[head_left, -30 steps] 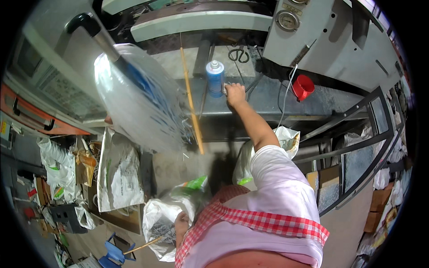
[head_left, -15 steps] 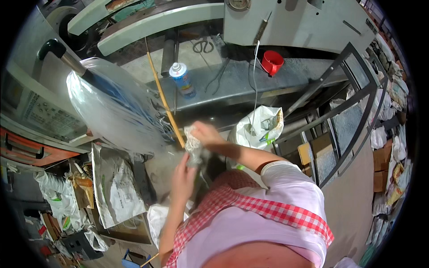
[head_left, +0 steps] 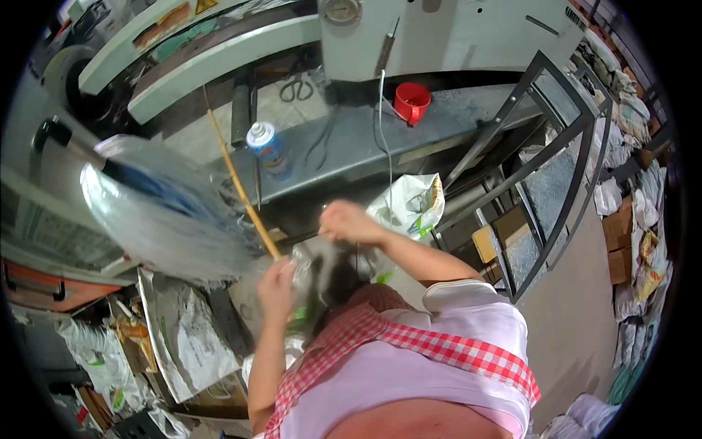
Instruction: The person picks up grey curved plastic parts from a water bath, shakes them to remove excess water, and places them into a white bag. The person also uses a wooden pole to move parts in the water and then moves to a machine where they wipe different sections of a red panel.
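Observation:
My left hand (head_left: 278, 289) is closed at the upper edge of some crumpled, translucent plastic (head_left: 302, 265), which hangs beside its fingers. My right hand (head_left: 352, 222) is curled into a loose fist, higher and farther right, apart from the left. Motion blurs it, and whatever its fingers hold is hidden. A yellowish wooden stick (head_left: 238, 183) slants down from the machine, its lower end just above my left hand. Just right of my right hand is a white plastic sack (head_left: 409, 205) with green print.
On the grey ledge (head_left: 351, 150) stand a blue spray can (head_left: 269, 150) and a red mug (head_left: 412, 103), near scissors (head_left: 296, 89) and tongs (head_left: 319, 140). A large plastic-wrapped bundle (head_left: 161, 216) bulges at left. A black metal frame (head_left: 537, 172) juts out at right.
My hands have drawn apart, the right one coming off the crumpled plastic, which stays by my left hand. The view has shifted, moving the ledge and its objects leftward in the picture.

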A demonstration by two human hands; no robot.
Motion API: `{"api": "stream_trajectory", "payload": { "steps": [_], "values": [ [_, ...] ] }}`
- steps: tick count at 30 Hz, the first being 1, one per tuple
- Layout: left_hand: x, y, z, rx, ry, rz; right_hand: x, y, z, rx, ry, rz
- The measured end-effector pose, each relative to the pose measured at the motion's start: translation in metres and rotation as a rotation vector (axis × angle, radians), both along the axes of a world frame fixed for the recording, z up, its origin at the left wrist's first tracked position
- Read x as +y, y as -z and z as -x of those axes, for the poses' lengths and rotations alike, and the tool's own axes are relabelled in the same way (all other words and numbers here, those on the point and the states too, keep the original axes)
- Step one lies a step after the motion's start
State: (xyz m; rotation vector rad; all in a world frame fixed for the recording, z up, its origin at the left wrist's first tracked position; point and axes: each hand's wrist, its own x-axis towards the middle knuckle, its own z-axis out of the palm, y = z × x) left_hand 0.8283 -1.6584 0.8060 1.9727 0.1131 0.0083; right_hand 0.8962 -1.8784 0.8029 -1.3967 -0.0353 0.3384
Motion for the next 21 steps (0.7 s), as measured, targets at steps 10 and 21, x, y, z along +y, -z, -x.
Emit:
{"api": "stream_trajectory", "payload": {
  "steps": [10, 21],
  "values": [
    [0.047, 0.048, 0.018, 0.037, -0.244, 0.031, -0.275, -0.014, -0.198, -0.191, 0.841, 1.041],
    [0.044, 0.072, 0.01, 0.293, -0.348, 0.106, -0.316, 0.059, -0.312, 0.142, 0.295, 1.643]
  ]
}}
